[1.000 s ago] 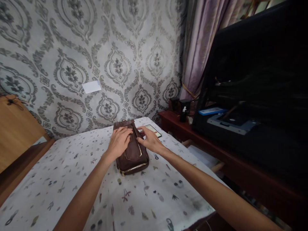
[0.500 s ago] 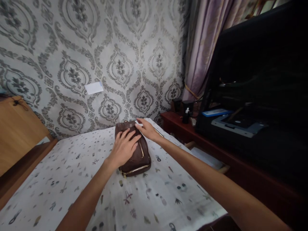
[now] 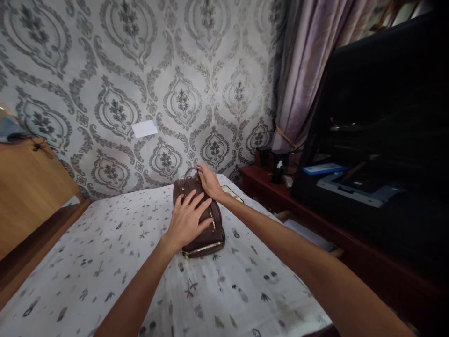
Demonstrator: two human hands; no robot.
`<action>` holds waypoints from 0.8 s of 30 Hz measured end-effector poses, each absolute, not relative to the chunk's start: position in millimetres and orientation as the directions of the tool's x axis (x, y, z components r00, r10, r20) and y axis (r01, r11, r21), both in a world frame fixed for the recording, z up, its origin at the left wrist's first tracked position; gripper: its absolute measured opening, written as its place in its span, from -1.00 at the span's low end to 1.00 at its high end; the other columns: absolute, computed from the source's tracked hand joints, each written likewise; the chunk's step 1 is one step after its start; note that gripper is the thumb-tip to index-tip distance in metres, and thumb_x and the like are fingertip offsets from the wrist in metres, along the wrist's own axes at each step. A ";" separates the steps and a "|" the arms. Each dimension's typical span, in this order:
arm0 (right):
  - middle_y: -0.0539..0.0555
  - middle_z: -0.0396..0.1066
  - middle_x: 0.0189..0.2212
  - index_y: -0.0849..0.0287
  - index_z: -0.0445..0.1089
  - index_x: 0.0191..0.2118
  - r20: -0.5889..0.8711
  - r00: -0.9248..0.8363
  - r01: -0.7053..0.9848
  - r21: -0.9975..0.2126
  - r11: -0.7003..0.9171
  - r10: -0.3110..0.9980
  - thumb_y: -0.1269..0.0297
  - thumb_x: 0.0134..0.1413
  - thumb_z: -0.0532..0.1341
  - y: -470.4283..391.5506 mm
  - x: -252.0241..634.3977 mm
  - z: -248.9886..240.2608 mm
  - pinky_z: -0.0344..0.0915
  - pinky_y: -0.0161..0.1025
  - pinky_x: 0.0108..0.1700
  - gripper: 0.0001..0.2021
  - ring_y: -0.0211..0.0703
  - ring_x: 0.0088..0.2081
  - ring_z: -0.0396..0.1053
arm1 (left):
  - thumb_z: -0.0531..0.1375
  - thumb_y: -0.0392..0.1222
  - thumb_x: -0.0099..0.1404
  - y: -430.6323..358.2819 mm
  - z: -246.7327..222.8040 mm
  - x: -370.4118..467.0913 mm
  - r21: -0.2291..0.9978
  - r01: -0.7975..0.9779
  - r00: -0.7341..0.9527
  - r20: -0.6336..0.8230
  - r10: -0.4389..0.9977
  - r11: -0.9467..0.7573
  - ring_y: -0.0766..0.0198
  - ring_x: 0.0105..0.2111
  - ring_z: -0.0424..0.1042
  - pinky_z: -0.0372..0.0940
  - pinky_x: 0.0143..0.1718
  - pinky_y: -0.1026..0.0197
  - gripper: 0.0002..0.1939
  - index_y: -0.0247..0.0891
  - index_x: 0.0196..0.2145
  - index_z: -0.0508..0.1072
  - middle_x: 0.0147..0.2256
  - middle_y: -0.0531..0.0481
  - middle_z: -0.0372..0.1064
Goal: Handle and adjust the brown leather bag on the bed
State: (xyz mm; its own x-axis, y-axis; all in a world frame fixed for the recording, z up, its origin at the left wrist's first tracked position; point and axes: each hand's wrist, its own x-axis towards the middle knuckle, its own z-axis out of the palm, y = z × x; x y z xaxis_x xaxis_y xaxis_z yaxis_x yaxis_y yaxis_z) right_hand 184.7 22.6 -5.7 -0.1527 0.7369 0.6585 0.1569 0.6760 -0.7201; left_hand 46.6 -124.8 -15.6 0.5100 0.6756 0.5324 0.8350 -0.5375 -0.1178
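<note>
A dark brown leather bag point(image 3: 199, 241) with gold zips lies on its back on the patterned white sheet point(image 3: 140, 281). My left hand point(image 3: 189, 217) is open, its fingers spread over the front of the bag. At the far end, the fingers of my right hand point(image 3: 208, 182) are closed on the bag's handle point(image 3: 189, 170), a thin loop that stands up from the top. Part of the bag's front and one zip are hidden under my left hand.
A phone-like flat object point(image 3: 232, 193) lies on the sheet beyond my right wrist. To the right are a dark red cabinet point(image 3: 254, 175) with a partly open drawer point(image 3: 308, 236), a small black bottle point(image 3: 278, 173) and a large black screen point(image 3: 361, 126). A wooden board point(image 3: 35, 187) stands left.
My right hand has drawn in to the bag's top and taken hold of the handle, which now stands raised. My left hand remains spread over the bag. The view has shifted slightly left.
</note>
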 end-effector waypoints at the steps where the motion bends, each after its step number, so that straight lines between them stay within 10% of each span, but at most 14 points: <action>1: 0.03 0.50 -0.35 0.10 0.36 0.10 0.651 -0.139 0.127 -0.735 0.665 0.746 0.27 0.25 0.13 25.3 183.9 -5.5 0.36 -0.15 -0.11 -0.68 -0.15 -0.34 0.44 | 0.13 0.06 0.42 -124.5 -16.1 46.7 -0.113 0.836 0.506 0.536 0.676 -0.536 -0.11 0.34 0.13 0.07 0.29 -0.31 -0.50 -0.08 0.25 0.33 0.28 -0.10 0.29; 24: -0.10 0.42 -0.57 0.14 0.38 -0.33 0.381 -0.084 -0.314 -0.887 0.339 0.921 0.35 -0.06 0.27 3.0 182.2 5.0 0.33 -0.30 -0.39 -0.89 -0.31 -0.55 0.35 | 0.17 0.02 0.39 -123.8 -16.2 45.4 -0.079 0.830 0.500 0.545 0.673 -0.552 -0.09 0.33 0.15 0.05 0.29 -0.29 -0.54 -0.06 0.21 0.36 0.26 -0.08 0.31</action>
